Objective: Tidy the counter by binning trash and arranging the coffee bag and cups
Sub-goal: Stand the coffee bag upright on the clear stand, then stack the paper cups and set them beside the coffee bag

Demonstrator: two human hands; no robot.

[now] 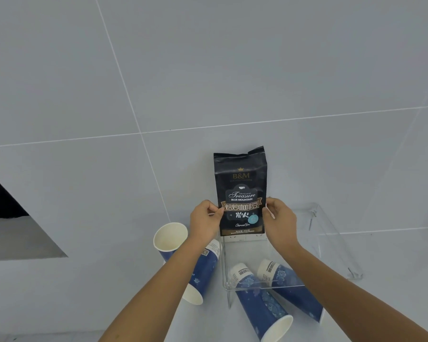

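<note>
A clear acrylic stand sits against the grey tiled wall.

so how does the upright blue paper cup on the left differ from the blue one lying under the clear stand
The upright blue paper cup stands with its mouth up, showing its white inside; the blue paper cup under the clear acrylic stand lies on its side, mouth toward the camera. Both share the blue floral print.

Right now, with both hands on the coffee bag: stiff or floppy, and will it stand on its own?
The coffee bag looks full and boxy, so probably fairly stiff and heavy for its size. The left hand and right hand pinch its lower edges. Tall and narrow, it may tip if nudged. Its glossy film could be slippery.
</note>
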